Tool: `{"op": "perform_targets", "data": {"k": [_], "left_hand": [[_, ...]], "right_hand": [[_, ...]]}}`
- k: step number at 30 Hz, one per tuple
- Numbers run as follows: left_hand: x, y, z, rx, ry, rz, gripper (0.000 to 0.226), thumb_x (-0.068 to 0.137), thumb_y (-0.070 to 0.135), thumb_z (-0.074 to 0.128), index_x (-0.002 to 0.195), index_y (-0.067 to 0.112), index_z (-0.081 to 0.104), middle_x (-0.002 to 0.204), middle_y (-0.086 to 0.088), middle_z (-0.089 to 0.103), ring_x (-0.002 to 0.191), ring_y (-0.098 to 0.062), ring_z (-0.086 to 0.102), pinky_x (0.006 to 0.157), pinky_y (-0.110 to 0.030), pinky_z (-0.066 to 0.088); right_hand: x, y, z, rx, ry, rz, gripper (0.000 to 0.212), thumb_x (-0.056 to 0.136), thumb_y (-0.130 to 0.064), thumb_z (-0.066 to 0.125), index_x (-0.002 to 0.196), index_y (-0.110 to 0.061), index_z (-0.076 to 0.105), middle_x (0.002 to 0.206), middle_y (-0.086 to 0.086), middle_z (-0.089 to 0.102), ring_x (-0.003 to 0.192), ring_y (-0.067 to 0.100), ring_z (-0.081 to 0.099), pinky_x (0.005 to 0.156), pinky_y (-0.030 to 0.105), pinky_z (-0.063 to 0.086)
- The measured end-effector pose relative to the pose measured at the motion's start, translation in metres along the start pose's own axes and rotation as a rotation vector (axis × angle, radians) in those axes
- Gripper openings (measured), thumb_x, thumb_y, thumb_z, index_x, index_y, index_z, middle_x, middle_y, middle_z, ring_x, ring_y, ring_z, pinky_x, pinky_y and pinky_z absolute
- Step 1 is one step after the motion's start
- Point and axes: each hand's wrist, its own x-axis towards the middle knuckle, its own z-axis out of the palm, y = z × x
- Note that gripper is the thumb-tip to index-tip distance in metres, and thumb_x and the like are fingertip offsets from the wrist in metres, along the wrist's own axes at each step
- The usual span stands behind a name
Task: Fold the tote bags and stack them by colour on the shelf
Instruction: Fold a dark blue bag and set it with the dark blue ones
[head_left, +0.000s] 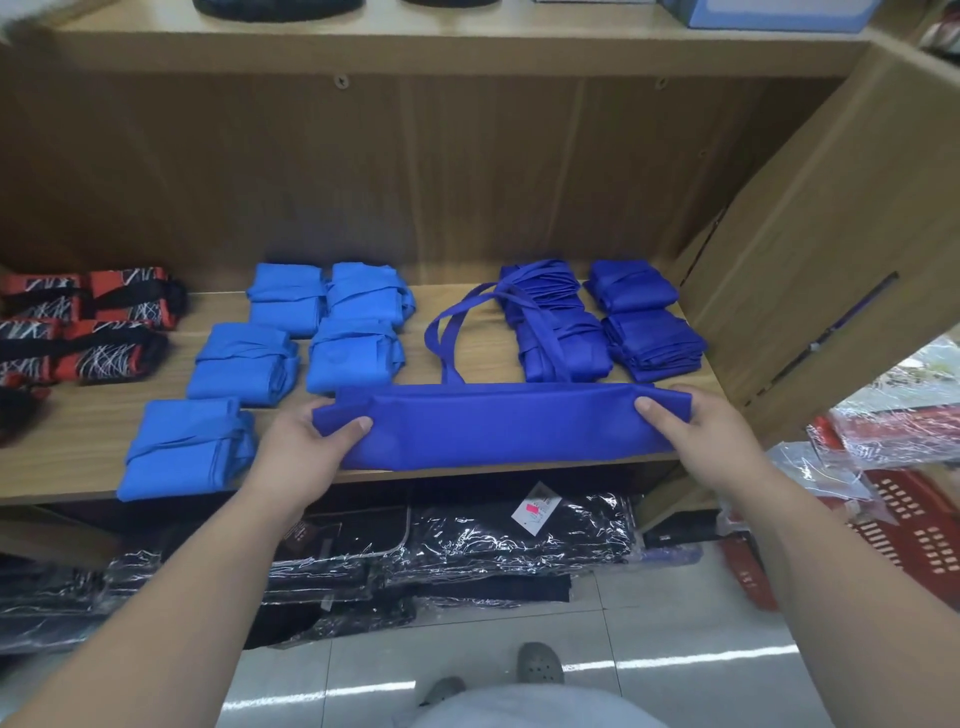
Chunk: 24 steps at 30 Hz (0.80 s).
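Dark blue tote bag (498, 423) lies across the front edge of the shelf (78, 457), folded down into a long flat band, and both hands are on it! Left hand (306, 447) pinches the left end, thumb on top and fingers tucked beneath; right hand (696, 431) grips the right end the same way, so the band runs straight between the two grips. Its handles (449, 338) trail loose toward the back of the shelf, not yet tucked in. Now, progress: five light blue bundles (244, 364) sit folded in their own group to the left, dark blue bundles (641, 317) are gathered at the right, and red-and-black patterned bags (83, 332) hold the far left. The sorting by colour looks well along, I'd say; this band needs folding across into a compact bundle, handles dealt with, then a place among the dark blues just behind it.
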Motion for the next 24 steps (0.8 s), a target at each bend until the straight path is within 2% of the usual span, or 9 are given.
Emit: {"op": "perform_targets", "data": {"k": [3, 7, 10, 12, 14, 17, 20, 22, 24], "left_hand": [[0.006, -0.002, 0.003, 0.086, 0.031, -0.029, 0.014, 0.087, 0.019, 0.077, 0.098, 0.016, 0.069, 0.084, 0.002, 0.07, 0.078, -0.018, 0.064, 0.07, -0.03, 0.046], [0.002, -0.001, 0.015, 0.26, 0.088, 0.043, 0.021, 0.088, 0.015, 0.076, 0.102, 0.012, 0.06, 0.081, 0.005, 0.062, 0.076, -0.021, 0.06, 0.063, -0.027, 0.042], [0.001, -0.003, 0.017, 0.403, 0.12, 0.075, 0.028, 0.087, 0.025, 0.076, 0.106, 0.012, 0.059, 0.082, -0.002, 0.064, 0.083, -0.032, 0.062, 0.072, -0.038, 0.046], [0.0, -0.004, 0.016, 0.494, 0.146, 0.077, 0.037, 0.085, 0.034, 0.077, 0.111, 0.012, 0.061, 0.092, -0.006, 0.065, 0.091, -0.035, 0.063, 0.077, -0.041, 0.048], [-0.001, -0.005, 0.015, 0.645, 0.2, 0.089, 0.046, 0.083, 0.043, 0.078, 0.114, 0.011, 0.065, 0.111, -0.012, 0.062, 0.104, -0.037, 0.06, 0.085, -0.046, 0.047], [-0.001, -0.006, 0.016, 0.775, 0.225, 0.098, 0.046, 0.083, 0.051, 0.074, 0.107, 0.011, 0.07, 0.116, -0.014, 0.057, 0.109, -0.039, 0.055, 0.086, -0.047, 0.045], [0.001, -0.005, 0.018, 0.799, 0.216, 0.086, 0.047, 0.083, 0.053, 0.073, 0.105, 0.012, 0.069, 0.114, -0.013, 0.057, 0.111, -0.038, 0.054, 0.086, -0.047, 0.045], [0.003, -0.004, 0.018, 0.801, 0.223, 0.071, 0.048, 0.083, 0.053, 0.073, 0.105, 0.01, 0.068, 0.115, -0.014, 0.057, 0.112, -0.039, 0.053, 0.085, -0.048, 0.045], [0.004, -0.001, 0.018, 0.81, 0.227, 0.058, 0.048, 0.084, 0.053, 0.073, 0.102, 0.008, 0.067, 0.112, -0.015, 0.059, 0.11, -0.039, 0.055, 0.083, -0.047, 0.046]], "right_hand": [[0.006, 0.004, 0.0, -0.046, 0.002, 0.02, 0.024, 0.093, -0.044, 0.067, 0.084, -0.022, 0.068, 0.081, -0.005, 0.071, 0.079, 0.018, 0.066, 0.074, 0.038, 0.05], [0.004, 0.006, 0.017, -0.214, 0.11, -0.014, 0.034, 0.089, -0.036, 0.074, 0.081, -0.01, 0.053, 0.07, -0.002, 0.059, 0.069, 0.022, 0.055, 0.056, 0.023, 0.036], [0.0, 0.01, 0.029, -0.224, 0.216, -0.012, 0.034, 0.09, -0.036, 0.073, 0.085, -0.011, 0.05, 0.067, 0.006, 0.056, 0.068, 0.033, 0.054, 0.058, 0.036, 0.039], [-0.004, 0.011, 0.033, -0.227, 0.295, -0.007, 0.033, 0.086, -0.036, 0.077, 0.1, -0.012, 0.059, 0.075, 0.007, 0.061, 0.076, 0.035, 0.058, 0.068, 0.041, 0.048], [-0.006, 0.012, 0.033, -0.323, 0.395, -0.035, 0.051, 0.079, -0.037, 0.082, 0.119, -0.015, 0.061, 0.094, 0.01, 0.063, 0.093, 0.036, 0.059, 0.082, 0.046, 0.049], [-0.002, 0.002, 0.038, -0.547, 0.454, -0.227, 0.053, 0.074, -0.023, 0.086, 0.122, -0.02, 0.065, 0.108, 0.013, 0.058, 0.099, 0.038, 0.054, 0.084, 0.05, 0.045], [-0.005, -0.019, 0.059, -0.556, 0.259, -0.586, 0.036, 0.081, -0.015, 0.075, 0.116, -0.024, 0.071, 0.117, 0.005, 0.062, 0.106, 0.03, 0.052, 0.085, 0.047, 0.046], [-0.013, -0.029, 0.078, -0.592, -0.02, -0.689, 0.037, 0.095, -0.04, 0.054, 0.13, -0.033, 0.064, 0.137, 0.001, 0.059, 0.125, 0.029, 0.049, 0.099, 0.052, 0.045], [-0.021, -0.034, 0.092, -0.712, -0.313, -0.582, 0.057, 0.095, -0.066, 0.028, 0.148, -0.048, 0.041, 0.162, -0.002, 0.035, 0.149, 0.035, 0.026, 0.12, 0.054, 0.022]]}}
